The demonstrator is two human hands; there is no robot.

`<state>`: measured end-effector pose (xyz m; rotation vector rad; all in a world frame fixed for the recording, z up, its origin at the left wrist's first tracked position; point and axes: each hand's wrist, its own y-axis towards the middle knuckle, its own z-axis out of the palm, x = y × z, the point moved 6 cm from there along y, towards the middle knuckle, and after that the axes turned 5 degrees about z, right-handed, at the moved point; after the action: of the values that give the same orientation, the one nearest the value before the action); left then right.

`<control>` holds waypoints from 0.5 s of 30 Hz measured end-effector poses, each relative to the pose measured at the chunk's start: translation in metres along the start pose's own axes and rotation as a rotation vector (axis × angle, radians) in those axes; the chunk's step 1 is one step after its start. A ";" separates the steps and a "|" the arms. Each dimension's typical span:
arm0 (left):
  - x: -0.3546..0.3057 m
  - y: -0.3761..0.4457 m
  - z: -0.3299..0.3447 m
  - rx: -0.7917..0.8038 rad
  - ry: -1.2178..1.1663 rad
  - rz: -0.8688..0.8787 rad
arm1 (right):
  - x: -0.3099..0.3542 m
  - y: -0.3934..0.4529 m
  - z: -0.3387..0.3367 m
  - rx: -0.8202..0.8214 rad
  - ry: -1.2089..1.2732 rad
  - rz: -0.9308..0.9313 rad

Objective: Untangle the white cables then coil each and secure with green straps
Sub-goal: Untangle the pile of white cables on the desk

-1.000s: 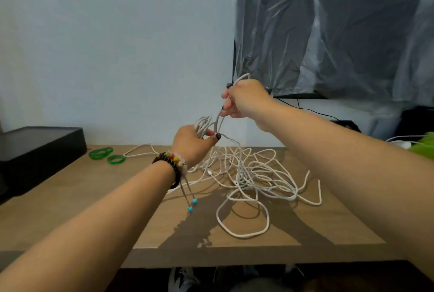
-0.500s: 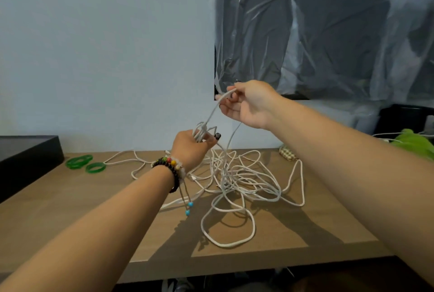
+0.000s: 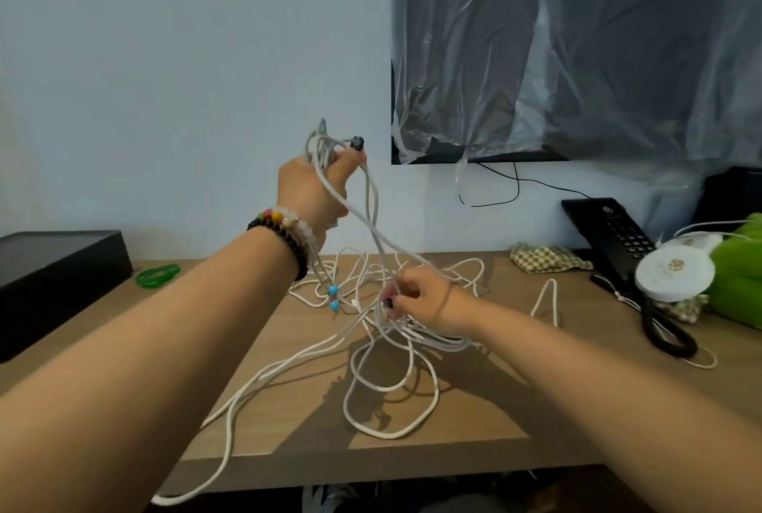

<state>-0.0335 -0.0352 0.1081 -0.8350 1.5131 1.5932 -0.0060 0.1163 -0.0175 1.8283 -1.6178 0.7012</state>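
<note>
A tangle of white cables (image 3: 387, 380) lies on the wooden table (image 3: 288, 422), with loops spreading toward the front edge and one strand hanging over it. My left hand (image 3: 313, 187), wearing beaded bracelets, is raised above the table and grips a bunch of cable strands near a dark plug end. My right hand (image 3: 424, 298) is down in the pile and pinches strands there. Taut strands run between the two hands. Green straps (image 3: 158, 275) lie at the far left of the table.
A black box (image 3: 53, 273) sits at the left edge. At the right stand a black telephone (image 3: 618, 240) with its cord, a white round container (image 3: 674, 271), a green object (image 3: 738, 277) and a checked cloth (image 3: 544, 257). A plastic-covered dark screen hangs on the wall.
My left hand rose, lifting its bunch of cable. My right hand dropped from high in the air down into the pile on the table. The camera view shifted right.
</note>
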 end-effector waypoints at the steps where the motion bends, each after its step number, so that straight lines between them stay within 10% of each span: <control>1: -0.002 0.002 -0.003 -0.014 -0.019 -0.005 | -0.008 0.003 0.002 -0.001 -0.018 0.027; 10: 0.005 0.026 -0.054 -0.239 -0.112 -0.094 | -0.029 0.006 -0.058 -0.140 -0.111 0.258; 15: 0.043 0.020 -0.054 -0.195 0.011 -0.244 | 0.025 0.014 -0.113 -0.345 -0.603 0.218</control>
<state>-0.0742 -0.0850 0.0766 -1.0941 1.2235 1.5704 -0.0175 0.1803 0.0789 1.7064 -2.1795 -0.0776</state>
